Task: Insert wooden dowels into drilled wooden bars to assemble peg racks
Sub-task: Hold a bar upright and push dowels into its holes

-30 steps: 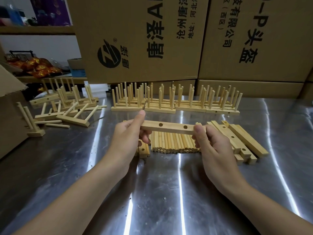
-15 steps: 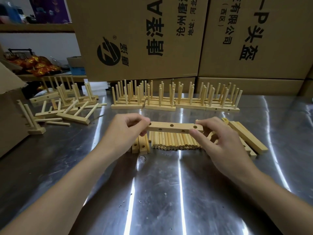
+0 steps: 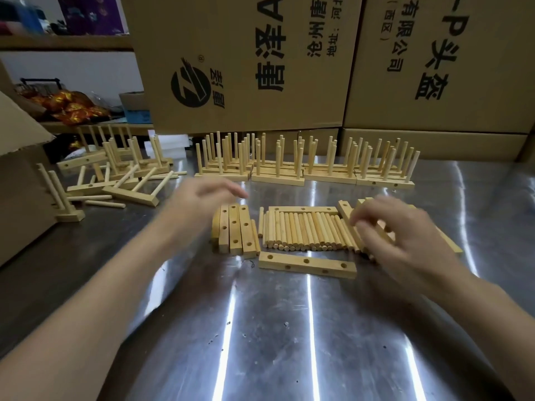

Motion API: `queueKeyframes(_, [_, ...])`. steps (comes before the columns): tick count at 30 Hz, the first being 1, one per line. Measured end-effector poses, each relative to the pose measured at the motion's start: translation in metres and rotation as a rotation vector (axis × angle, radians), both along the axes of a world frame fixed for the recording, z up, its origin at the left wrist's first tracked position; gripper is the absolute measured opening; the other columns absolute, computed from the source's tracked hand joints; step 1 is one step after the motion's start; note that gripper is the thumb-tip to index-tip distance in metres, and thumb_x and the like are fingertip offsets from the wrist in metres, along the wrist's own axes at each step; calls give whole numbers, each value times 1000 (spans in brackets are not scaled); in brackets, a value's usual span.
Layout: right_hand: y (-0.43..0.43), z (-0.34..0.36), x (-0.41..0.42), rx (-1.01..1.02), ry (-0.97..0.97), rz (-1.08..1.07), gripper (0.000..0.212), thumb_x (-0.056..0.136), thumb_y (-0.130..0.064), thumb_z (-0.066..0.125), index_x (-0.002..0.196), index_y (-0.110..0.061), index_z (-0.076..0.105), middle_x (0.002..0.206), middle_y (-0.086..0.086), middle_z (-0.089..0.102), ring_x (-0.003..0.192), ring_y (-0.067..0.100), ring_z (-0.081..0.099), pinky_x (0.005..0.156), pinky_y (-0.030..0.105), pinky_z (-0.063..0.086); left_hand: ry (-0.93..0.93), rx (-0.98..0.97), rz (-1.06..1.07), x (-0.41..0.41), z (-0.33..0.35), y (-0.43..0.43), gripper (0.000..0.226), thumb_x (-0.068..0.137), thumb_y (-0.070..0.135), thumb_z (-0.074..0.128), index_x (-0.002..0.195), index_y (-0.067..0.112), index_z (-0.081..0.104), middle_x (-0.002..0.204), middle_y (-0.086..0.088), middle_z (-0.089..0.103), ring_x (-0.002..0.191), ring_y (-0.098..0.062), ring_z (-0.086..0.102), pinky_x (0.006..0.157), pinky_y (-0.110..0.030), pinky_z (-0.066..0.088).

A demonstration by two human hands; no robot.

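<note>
One drilled bar [image 3: 307, 264], flat, apart from fingers [image 3: 365, 225]

From my feed, the single drilled wooden bar [image 3: 307, 264] lying nearest reads pale honey-yellow, its holes showing as dark brown dots. The row of round wooden dowels [image 3: 304, 230] behind it is the same light yellow. The steel table [image 3: 289, 342] is grey-silver, streaked with white glare. The big brown cardboard boxes [image 3: 246, 117] carry black printed characters and a round black logo. Far left I see shiny orange-red foil packets [image 3: 69, 107] and a purple poster [image 3: 92, 13].
</note>
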State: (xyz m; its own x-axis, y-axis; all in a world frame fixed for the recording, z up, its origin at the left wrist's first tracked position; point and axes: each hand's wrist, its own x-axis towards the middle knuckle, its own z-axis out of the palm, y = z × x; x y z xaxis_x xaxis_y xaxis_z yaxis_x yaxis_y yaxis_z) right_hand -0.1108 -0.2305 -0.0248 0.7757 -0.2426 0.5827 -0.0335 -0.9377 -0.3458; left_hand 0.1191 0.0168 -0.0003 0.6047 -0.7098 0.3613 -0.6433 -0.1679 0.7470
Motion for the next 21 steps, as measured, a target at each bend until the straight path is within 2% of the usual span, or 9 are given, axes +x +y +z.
queueKeyframes(1, [0,1,1,52,-118,-3,18,98,-30,49,87,-30,64,84,-15,60,84,10,59,68,19,40,61,-170,100,5,5,5,29,96,33,52,83,25,77,91,13,75,92,11,64,91,-30,41])
queueKeyframes(3, [1,2,1,126,-261,-24,22,97,-22,47,77,-26,56,74,-7,56,72,13,53,60,18,35,166,-385,278,11,9,10,29,89,26,49,64,17,61,79,-5,66,78,-3,61,88,-36,42])
queueKeyframes(6, [7,-2,3,120,-285,-55,23,92,-27,44,70,-21,50,63,-4,49,62,17,47,53,24,33,178,-342,349,5,-1,4,32,84,32,47,64,7,48,74,-27,46,64,-16,45,77,-33,39])
queueKeyframes(10, [11,-8,8,77,-252,-83,23,88,-27,46,68,-17,50,59,-1,49,57,18,46,50,41,37,46,-219,293,2,-16,-9,43,84,34,48,61,-3,43,55,-1,37,55,-10,37,65,-36,35])
queueKeyframes(13, [8,-6,6,93,-305,-107,26,91,-28,46,69,-16,51,61,-1,49,58,17,46,52,36,36,7,-233,259,0,-19,-12,44,88,36,51,68,-3,55,63,-6,48,62,-9,44,68,-36,37])
queueKeyframes(15, [7,-5,6,106,-322,-111,30,98,-33,50,72,-19,53,64,-4,52,61,16,49,52,26,34,15,-234,189,-4,-18,-14,44,97,47,56,86,5,67,82,-7,63,81,-12,58,78,-36,44])
queueKeyframes(17, [7,-7,8,106,-314,-118,37,104,-38,51,73,-19,54,64,-4,52,62,17,50,52,26,34,2,-209,142,-10,-20,-18,36,103,52,57,103,18,71,99,2,69,98,-8,62,85,-29,46])
queueKeyframes(19, [7,-9,10,121,-312,-140,40,108,-37,46,73,-17,50,63,-3,49,60,17,47,52,32,33,-126,-134,176,-12,-25,-22,22,103,45,62,108,26,71,106,13,68,103,0,60,87,-26,47])
queueKeyframes(21, [7,-10,11,148,-335,-157,38,110,-31,42,73,-21,43,63,-4,44,59,13,42,52,26,30,-254,12,221,-12,-32,-25,24,100,47,63,117,32,70,119,14,66,115,-4,57,97,-35,48])
